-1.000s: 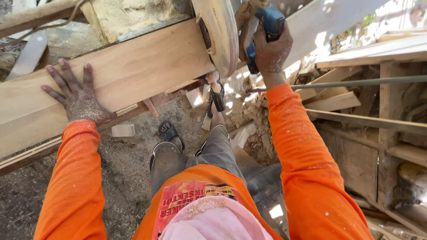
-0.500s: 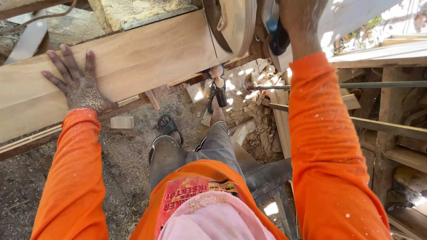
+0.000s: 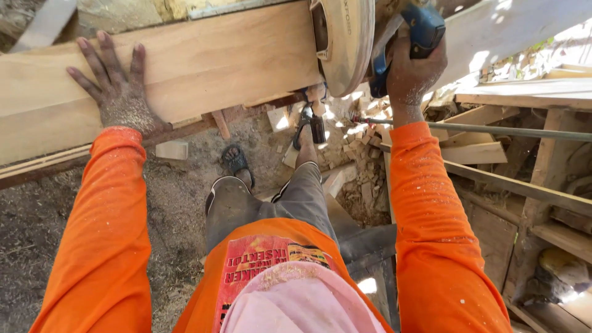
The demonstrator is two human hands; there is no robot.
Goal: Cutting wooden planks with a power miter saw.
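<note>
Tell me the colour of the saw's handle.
Blue, gripped by the right hand on the saw; head view.

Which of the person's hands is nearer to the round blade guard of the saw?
Right. The right hand grips the blue saw handle just beside the round blade guard. The left hand lies flat on the wooden plank, far along it from the guard.

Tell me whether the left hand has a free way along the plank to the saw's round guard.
Probably yes. The left hand lies flat on the wooden plank, and the bare board face between it and the round saw guard shows nothing in the way. The right hand grips the blue saw handle beyond it.
</note>
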